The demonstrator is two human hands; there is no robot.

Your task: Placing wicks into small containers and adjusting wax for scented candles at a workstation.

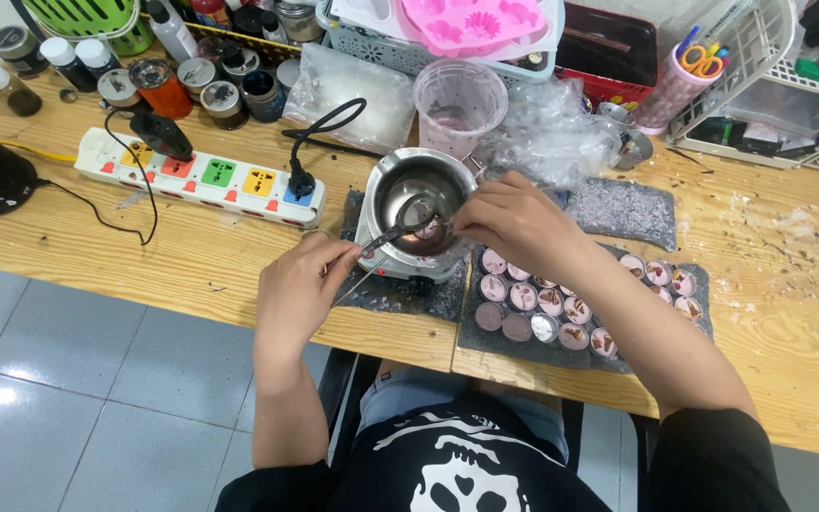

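My left hand (303, 284) grips the thin handle of a metal spoon (408, 224), whose bowl reaches over a steel melting pot (400, 180) on a small white hot plate (372, 261). My right hand (514, 220) hovers at the pot's right rim, fingers pinched near the spoon's bowl; whether it holds something small I cannot tell. Just right of the pot, several small round cups (550, 301) with pink and brown filling sit on a grey mat (495, 343).
A white power strip (203, 177) with coloured sockets lies at the left, a black plug and cable in it. A clear plastic cup (460, 102), crumpled plastic wrap (547, 137), small jars (158, 87), baskets and a pink mould (474, 21) crowd the back. The wooden table edge (239, 308) runs near me.
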